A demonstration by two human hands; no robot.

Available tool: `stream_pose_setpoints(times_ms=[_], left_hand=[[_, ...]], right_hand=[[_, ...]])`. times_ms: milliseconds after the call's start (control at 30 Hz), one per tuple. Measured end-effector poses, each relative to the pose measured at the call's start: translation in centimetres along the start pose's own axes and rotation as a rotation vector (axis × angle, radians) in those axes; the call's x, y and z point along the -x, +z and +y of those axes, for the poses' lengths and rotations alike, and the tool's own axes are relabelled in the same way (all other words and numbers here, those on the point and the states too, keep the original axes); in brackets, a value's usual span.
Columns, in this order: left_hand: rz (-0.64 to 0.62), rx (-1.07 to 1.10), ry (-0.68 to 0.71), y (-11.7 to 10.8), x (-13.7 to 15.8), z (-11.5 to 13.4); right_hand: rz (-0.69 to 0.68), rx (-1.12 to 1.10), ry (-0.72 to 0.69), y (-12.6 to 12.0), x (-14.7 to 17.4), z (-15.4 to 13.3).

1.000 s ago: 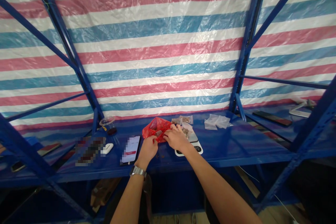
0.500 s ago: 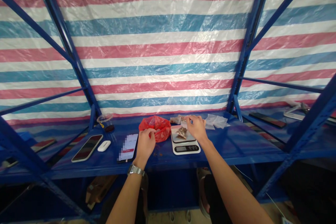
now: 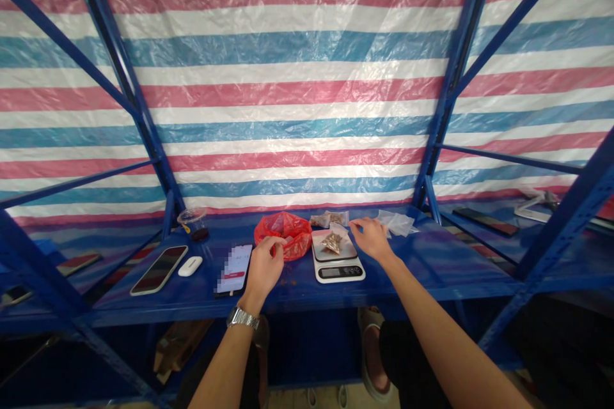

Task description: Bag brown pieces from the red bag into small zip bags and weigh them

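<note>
A red plastic bag (image 3: 298, 244), its mouth spread wide, has brownish contents. At its near left rim is my left hand (image 3: 265, 263), fingers and thumb bent together; what lies between them is too small to make out. Beside the bag stands a white kitchen scale (image 3: 341, 273) with a dark display I cannot read. A small clear bag of brown bits (image 3: 332, 243) rests on its plate, touched by neither hand. My right hand (image 3: 371, 238) is just right of the plate, its fingers apart and nothing visible in them.
Behind the scale lie small filled bags (image 3: 337, 218); flat clear bags (image 3: 397, 222) are to their right. Leftward are a lit phone (image 3: 236, 268), a white earbud case (image 3: 190, 266), another phone (image 3: 160, 270) and a clear cup (image 3: 194, 225). Blue posts (image 3: 434, 140) frame the shelf.
My right hand has moved right, away from above the scale's plate, and its fingers have loosened. The small bag stays on the scale. My left hand has barely shifted.
</note>
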State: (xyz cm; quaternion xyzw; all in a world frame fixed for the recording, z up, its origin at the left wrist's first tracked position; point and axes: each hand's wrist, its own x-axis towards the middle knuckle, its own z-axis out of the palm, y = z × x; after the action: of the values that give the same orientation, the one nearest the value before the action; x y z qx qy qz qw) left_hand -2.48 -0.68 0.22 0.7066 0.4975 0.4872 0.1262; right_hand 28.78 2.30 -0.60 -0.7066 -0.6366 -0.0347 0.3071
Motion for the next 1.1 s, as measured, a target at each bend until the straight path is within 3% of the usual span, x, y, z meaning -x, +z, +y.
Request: stream_pose_setpoints(times_ms=[300, 533, 667, 733, 900, 1100], left_hand=[[-0.18, 0.139, 0.122, 3.0, 0.5, 1.8], [0.011, 0.236, 0.055, 5.9, -0.3, 2.2], [-0.126, 0.461, -0.028, 6.8, -1.0, 2.4], [-0.156, 0.542, -0.064, 7.0, -1.3, 2.4], [-0.084, 0.611, -0.125, 7.3, -1.9, 2.5], [-0.034, 0.603, -0.116, 7.5, -1.6, 2.1]], right_hand=[[-0.118, -0.059, -0.03, 2.2, -1.2, -0.8], [-0.257, -0.842, -0.263, 1.1, -0.2, -3.4], [-0.372, -1.057, -0.259, 0.9, 1.7, -5.4], [-0.319, -1.097, -0.171, 1.2, 2.1, -5.8], [-0.145, -1.145, 0.02, 1.9, 1.4, -5.8], [-0.035, -1.226, -0.028, 3.7, 0.2, -7.5]])
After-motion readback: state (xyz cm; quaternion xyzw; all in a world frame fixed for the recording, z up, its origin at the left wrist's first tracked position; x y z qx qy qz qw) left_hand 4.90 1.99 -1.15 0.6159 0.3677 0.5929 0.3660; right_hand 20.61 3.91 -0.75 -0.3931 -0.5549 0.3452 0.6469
